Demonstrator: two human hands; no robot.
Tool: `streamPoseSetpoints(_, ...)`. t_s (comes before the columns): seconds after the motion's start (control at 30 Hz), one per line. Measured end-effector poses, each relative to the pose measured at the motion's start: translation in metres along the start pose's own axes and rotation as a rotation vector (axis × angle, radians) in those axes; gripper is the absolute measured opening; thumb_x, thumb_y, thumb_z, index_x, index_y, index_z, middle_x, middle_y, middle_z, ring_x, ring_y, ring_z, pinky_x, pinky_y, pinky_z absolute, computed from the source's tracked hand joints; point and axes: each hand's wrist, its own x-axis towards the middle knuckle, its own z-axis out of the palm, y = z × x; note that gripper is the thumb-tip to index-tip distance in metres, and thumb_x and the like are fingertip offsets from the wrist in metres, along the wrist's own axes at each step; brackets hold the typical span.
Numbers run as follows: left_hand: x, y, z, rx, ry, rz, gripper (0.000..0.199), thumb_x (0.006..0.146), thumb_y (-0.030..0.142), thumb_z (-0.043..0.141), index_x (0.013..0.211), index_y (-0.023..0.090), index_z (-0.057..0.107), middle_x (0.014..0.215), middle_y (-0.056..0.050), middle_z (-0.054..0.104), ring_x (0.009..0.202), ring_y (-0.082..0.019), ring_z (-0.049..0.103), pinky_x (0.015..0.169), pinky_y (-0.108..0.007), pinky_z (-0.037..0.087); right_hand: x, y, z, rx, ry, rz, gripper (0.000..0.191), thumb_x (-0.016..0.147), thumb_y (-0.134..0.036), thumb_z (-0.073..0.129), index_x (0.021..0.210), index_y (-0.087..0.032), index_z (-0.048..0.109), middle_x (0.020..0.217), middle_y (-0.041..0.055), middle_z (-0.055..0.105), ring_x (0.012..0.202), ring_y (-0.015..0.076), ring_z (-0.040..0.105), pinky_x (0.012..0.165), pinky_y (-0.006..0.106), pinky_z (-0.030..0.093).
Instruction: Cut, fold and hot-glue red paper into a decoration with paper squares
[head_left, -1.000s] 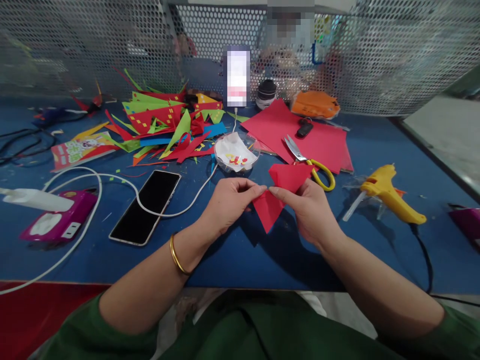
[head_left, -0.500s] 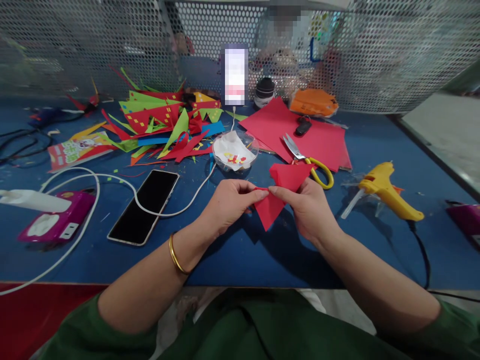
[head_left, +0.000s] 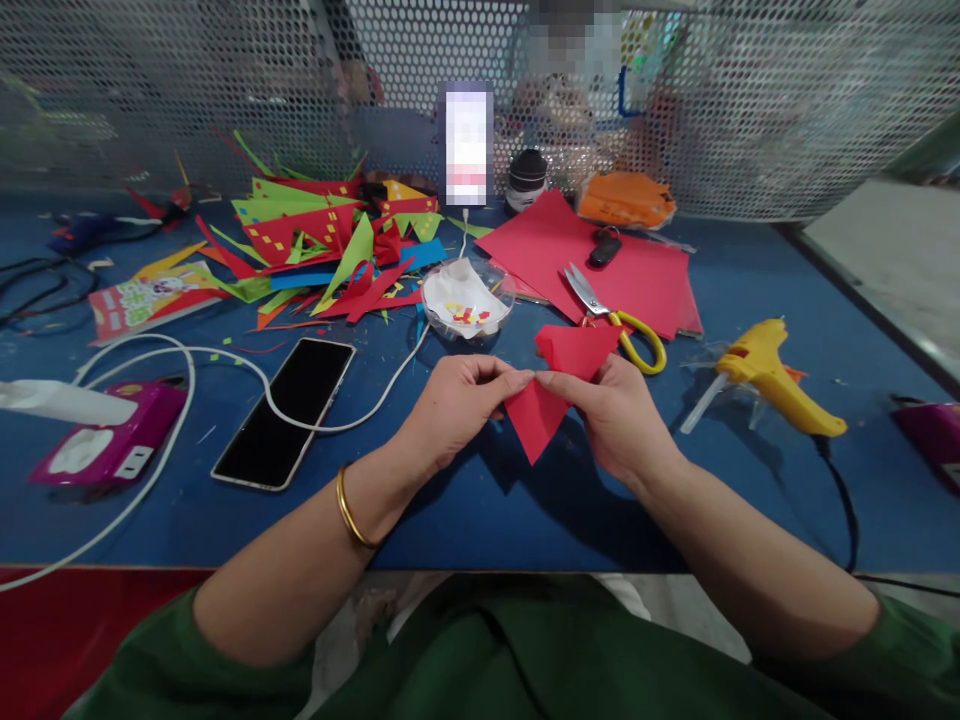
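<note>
A folded piece of red paper (head_left: 574, 352) is held between both hands above the front of the blue table, one pointed corner hanging down. My left hand (head_left: 466, 405) pinches its left edge, thumb on top. My right hand (head_left: 626, 415) grips the right side, its thumb pressed on the paper close to the left thumb tip. The fingers behind the paper are partly hidden. Just beyond the right hand lie scissors (head_left: 637, 342) with yellow handles, blades resting on red paper sheets (head_left: 652, 285).
A clear bowl (head_left: 510, 300) with paper bits stands ahead. Colourful paper pieces (head_left: 300, 235) are heaped at the back left. A phone (head_left: 289, 415) lies under a white cable (head_left: 382, 410). At right is a yellow glue gun (head_left: 784, 385). A perforated metal screen (head_left: 187, 90) borders the back.
My left thumb has slid slightly over the paper's edge, covering the fold that showed there, and now meets the right thumb. The paper stays in both hands.
</note>
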Motion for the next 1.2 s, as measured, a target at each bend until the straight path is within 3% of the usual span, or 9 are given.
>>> streamPoseSetpoints(0.17, -0.0013, 0.0031, 0.0007, -0.044, -0.024, -0.044, 0.037, 0.079, 0.055, 0.072, 0.072, 0.018, 0.073, 0.071, -0.003, 0.07, 0.064, -0.013, 0.06, 0.058, -0.023, 0.047, 0.0021, -0.0012, -0.0016, 0.014, 0.039, -0.012, 0.028, 0.06, -0.029, 0.089, 0.076, -0.02, 0.068, 0.072, -0.0022, 0.069, 0.066, 0.0151, 0.061, 0.068, 0.033, 0.052)
streamPoseSetpoints(0.33, -0.0017, 0.0034, 0.0009, 0.009, 0.009, -0.023, 0.032, 0.066, 0.046, 0.086, 0.067, 0.018, 0.071, 0.066, 0.001, 0.065, 0.06, -0.01, 0.055, 0.058, -0.022, 0.046, 0.0021, -0.0003, -0.0019, 0.049, 0.026, 0.001, 0.028, 0.06, -0.028, 0.09, 0.076, -0.02, 0.069, 0.07, -0.0025, 0.068, 0.065, 0.0144, 0.06, 0.066, 0.031, 0.051)
streamPoseSetpoints(0.6, -0.0012, 0.0018, 0.001, -0.069, -0.025, -0.079, 0.036, 0.08, 0.053, 0.07, 0.071, 0.018, 0.073, 0.071, -0.005, 0.071, 0.067, -0.015, 0.064, 0.059, -0.024, 0.048, 0.0029, -0.0019, -0.0033, 0.016, 0.062, -0.015, 0.033, 0.057, -0.031, 0.091, 0.079, -0.02, 0.069, 0.076, -0.0011, 0.07, 0.069, 0.0159, 0.061, 0.07, 0.033, 0.051)
streamPoseSetpoints(0.77, -0.0009, 0.0012, 0.0016, -0.02, -0.001, -0.045, 0.02, 0.072, 0.034, 0.079, 0.066, 0.018, 0.07, 0.066, 0.0, 0.066, 0.059, -0.01, 0.055, 0.058, -0.023, 0.046, 0.002, -0.0012, -0.0029, 0.012, 0.044, -0.011, 0.031, 0.059, -0.032, 0.091, 0.076, -0.021, 0.067, 0.073, -0.0017, 0.068, 0.067, 0.0157, 0.06, 0.068, 0.034, 0.051)
streamPoseSetpoints(0.97, -0.0006, -0.0025, 0.004, 0.028, 0.047, 0.011, 0.019, 0.073, 0.03, 0.077, 0.062, 0.018, 0.067, 0.06, 0.002, 0.061, 0.056, -0.009, 0.05, 0.057, -0.024, 0.042, 0.0009, 0.0011, -0.003, -0.001, 0.043, 0.005, 0.031, 0.06, -0.032, 0.09, 0.079, -0.021, 0.068, 0.073, -0.0015, 0.068, 0.068, 0.0169, 0.061, 0.069, 0.035, 0.053)
streamPoseSetpoints(1.07, -0.001, -0.0025, 0.0053, -0.02, 0.035, -0.009, 0.021, 0.073, 0.034, 0.078, 0.065, 0.017, 0.07, 0.064, 0.0, 0.065, 0.059, -0.01, 0.053, 0.06, -0.024, 0.044, 0.0018, 0.0002, -0.0036, 0.024, 0.052, -0.009, 0.031, 0.058, -0.03, 0.09, 0.079, -0.021, 0.069, 0.075, -0.0016, 0.069, 0.069, 0.0161, 0.061, 0.07, 0.034, 0.053)
streamPoseSetpoints(1.2, -0.0021, -0.0009, 0.0064, -0.123, 0.003, -0.051, 0.039, 0.082, 0.053, 0.07, 0.067, 0.017, 0.072, 0.068, -0.005, 0.07, 0.064, -0.014, 0.06, 0.064, -0.027, 0.048, 0.003, -0.0009, -0.0045, 0.02, 0.089, -0.052, 0.028, 0.06, -0.028, 0.089, 0.08, -0.021, 0.07, 0.078, -0.0019, 0.07, 0.071, 0.0153, 0.061, 0.072, 0.033, 0.052)
